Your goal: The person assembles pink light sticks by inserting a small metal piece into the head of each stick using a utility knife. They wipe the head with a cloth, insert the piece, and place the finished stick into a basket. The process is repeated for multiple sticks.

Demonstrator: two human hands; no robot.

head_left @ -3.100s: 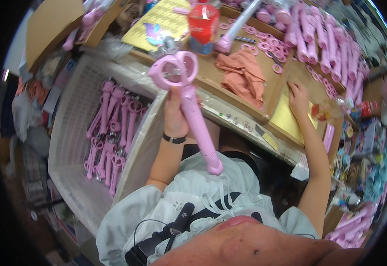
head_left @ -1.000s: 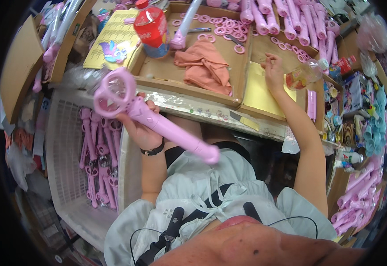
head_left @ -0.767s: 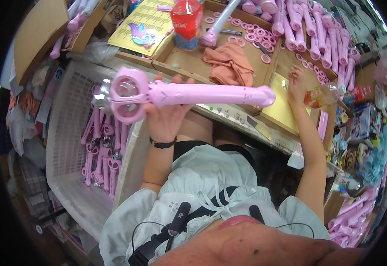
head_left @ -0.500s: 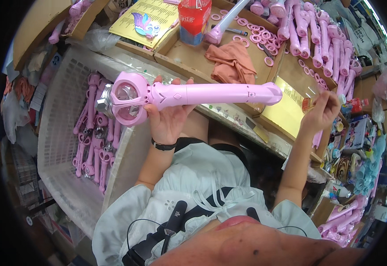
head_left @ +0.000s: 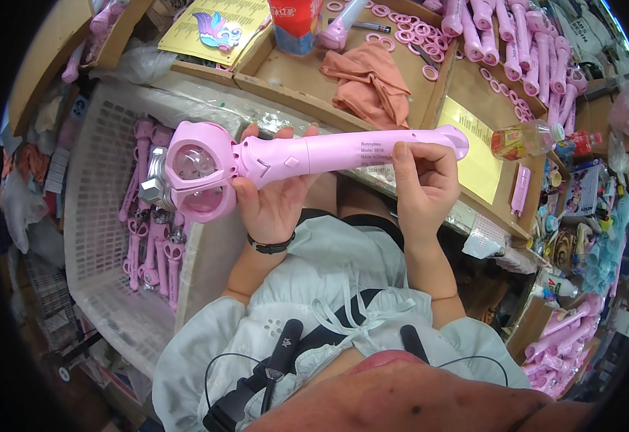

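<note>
A pink toy wand (head_left: 329, 151) lies level across my front, its round head with clear windows and a silver faceted tip on the left. My left hand (head_left: 275, 194) is closed around it from below, just right of the head. At the handle's right part, my right hand (head_left: 426, 183) pinches the right edge of what looks like a clear label (head_left: 376, 157) with dark print. That label lies over or against the handle; whether it is stuck down I cannot tell. The right fingers are curled, their tips partly hidden.
A white plastic basket (head_left: 106, 252) at left holds several pink wands. Shallow cardboard trays (head_left: 278, 72) ahead carry an orange cloth (head_left: 372, 83), pink rings (head_left: 419, 36) and a yellow sheet (head_left: 473, 144). A drink bottle (head_left: 523, 140) lies at right, near stacked pink handles (head_left: 537, 57).
My right hand has come left from beside the yellow sheet to the wand's handle. Dark print now shows on the handle. The wand's head has tilted slightly and shifted left.
</note>
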